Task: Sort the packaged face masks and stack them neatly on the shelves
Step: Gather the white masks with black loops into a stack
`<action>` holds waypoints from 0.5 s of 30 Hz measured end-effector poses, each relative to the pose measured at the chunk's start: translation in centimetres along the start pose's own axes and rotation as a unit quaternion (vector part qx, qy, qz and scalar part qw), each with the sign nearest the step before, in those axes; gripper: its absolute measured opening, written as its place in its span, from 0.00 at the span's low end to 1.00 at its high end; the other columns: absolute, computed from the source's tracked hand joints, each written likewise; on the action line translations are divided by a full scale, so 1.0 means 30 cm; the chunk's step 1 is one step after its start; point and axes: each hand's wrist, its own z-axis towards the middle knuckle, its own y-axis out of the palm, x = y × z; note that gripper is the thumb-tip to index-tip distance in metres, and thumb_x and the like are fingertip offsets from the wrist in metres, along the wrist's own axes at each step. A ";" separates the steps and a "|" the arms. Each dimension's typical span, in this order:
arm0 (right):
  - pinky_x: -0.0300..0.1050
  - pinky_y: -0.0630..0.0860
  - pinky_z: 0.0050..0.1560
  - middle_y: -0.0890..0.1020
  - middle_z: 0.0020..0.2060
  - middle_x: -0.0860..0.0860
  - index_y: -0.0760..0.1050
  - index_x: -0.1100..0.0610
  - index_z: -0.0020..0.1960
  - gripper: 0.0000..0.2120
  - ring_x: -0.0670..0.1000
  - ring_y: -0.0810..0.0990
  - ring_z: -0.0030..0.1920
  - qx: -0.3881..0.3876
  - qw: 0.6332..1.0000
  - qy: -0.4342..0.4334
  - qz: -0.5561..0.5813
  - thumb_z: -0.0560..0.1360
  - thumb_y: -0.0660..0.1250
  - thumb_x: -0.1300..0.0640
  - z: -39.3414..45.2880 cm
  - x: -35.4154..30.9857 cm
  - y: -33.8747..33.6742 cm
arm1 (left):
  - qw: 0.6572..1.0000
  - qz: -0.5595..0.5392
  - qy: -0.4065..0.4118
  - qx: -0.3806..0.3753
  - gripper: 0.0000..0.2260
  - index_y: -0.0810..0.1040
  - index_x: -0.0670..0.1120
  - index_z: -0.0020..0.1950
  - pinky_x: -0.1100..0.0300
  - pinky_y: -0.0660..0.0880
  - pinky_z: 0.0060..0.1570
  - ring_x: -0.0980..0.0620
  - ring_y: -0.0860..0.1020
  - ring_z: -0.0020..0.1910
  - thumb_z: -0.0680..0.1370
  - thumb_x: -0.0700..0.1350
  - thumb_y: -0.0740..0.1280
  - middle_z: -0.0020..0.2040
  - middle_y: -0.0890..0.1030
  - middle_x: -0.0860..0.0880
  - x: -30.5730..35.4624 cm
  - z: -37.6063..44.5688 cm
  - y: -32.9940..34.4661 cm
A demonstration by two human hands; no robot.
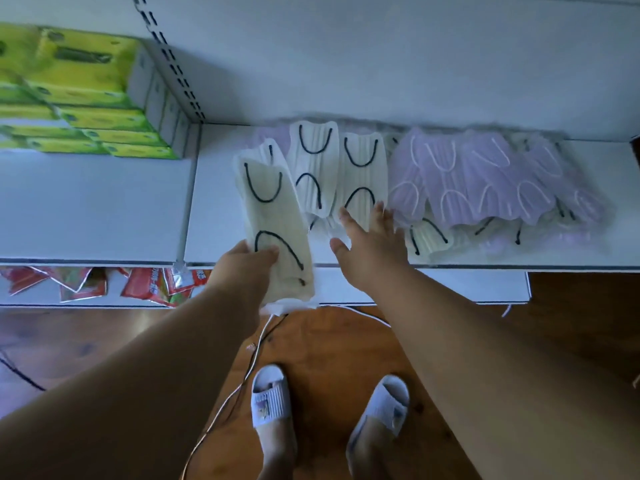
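left hand (247, 263) grips white mask (273, 216) (black loops) | right hand (372, 251) flat on shelf (214, 202)

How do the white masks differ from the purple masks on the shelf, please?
The white masks have black ear loops; the purple masks have white ones. The white masks lie left of the purple masks, though a few white ones poke out beneath the purple pile. The left hand holds a white mask; no hand holds a purple one. The right hand is open over the white ones. Both kinds are pleated and lie on the same shelf.

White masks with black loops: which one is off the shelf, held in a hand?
The white mask at far left, pinched in the left hand. The other white masks lie flat on the shelf.
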 end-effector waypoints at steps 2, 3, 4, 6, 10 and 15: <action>0.60 0.38 0.76 0.36 0.79 0.58 0.43 0.43 0.80 0.30 0.59 0.34 0.78 -0.021 0.999 0.024 -0.040 0.82 0.48 0.37 0.029 -0.010 0.022 | 1.000 0.001 0.003 -0.009 0.04 0.77 0.49 0.46 0.42 0.80 0.54 0.40 0.81 0.48 0.79 0.47 0.69 0.47 0.82 0.44 0.001 0.032 -0.025; 0.60 0.37 0.76 0.36 0.79 0.57 0.43 0.45 0.80 0.31 0.58 0.34 0.78 -0.021 0.998 0.033 -0.053 0.82 0.47 0.38 0.035 -0.012 0.033 | 1.000 -0.001 0.005 -0.013 0.04 0.77 0.48 0.46 0.44 0.81 0.53 0.41 0.82 0.47 0.80 0.46 0.69 0.46 0.82 0.45 0.002 0.045 -0.031; 0.59 0.37 0.77 0.36 0.79 0.56 0.42 0.48 0.81 0.32 0.57 0.34 0.79 -0.016 0.997 0.040 -0.063 0.82 0.47 0.38 0.034 -0.012 0.040 | 1.000 0.001 0.005 -0.018 0.03 0.77 0.48 0.47 0.45 0.81 0.53 0.41 0.82 0.47 0.80 0.46 0.69 0.46 0.82 0.45 0.002 0.054 -0.035; 0.58 0.36 0.77 0.37 0.79 0.54 0.40 0.53 0.81 0.34 0.55 0.34 0.79 -0.004 0.996 0.053 -0.067 0.82 0.47 0.39 0.023 -0.012 0.046 | 1.000 0.006 0.008 -0.025 0.04 0.77 0.49 0.47 0.44 0.81 0.54 0.41 0.82 0.48 0.80 0.46 0.69 0.47 0.82 0.45 0.007 0.059 -0.038; 0.57 0.42 0.79 0.47 0.80 0.55 0.48 0.60 0.80 0.32 0.55 0.42 0.80 0.088 0.993 0.065 0.037 0.83 0.50 0.43 -0.023 -0.001 0.020 | 0.999 0.001 -0.002 -0.037 0.04 0.77 0.49 0.46 0.42 0.80 0.56 0.40 0.82 0.50 0.79 0.46 0.69 0.49 0.83 0.44 0.002 0.057 -0.019; 0.50 0.55 0.78 0.64 0.77 0.55 0.63 0.60 0.77 0.24 0.51 0.56 0.79 0.201 0.945 -0.072 0.247 0.84 0.56 0.50 -0.146 -0.067 0.037 | 0.998 -0.025 0.007 -0.064 0.07 0.77 0.47 0.55 0.57 0.81 0.49 0.46 0.82 0.45 0.81 0.49 0.66 0.47 0.81 0.46 0.035 0.029 0.014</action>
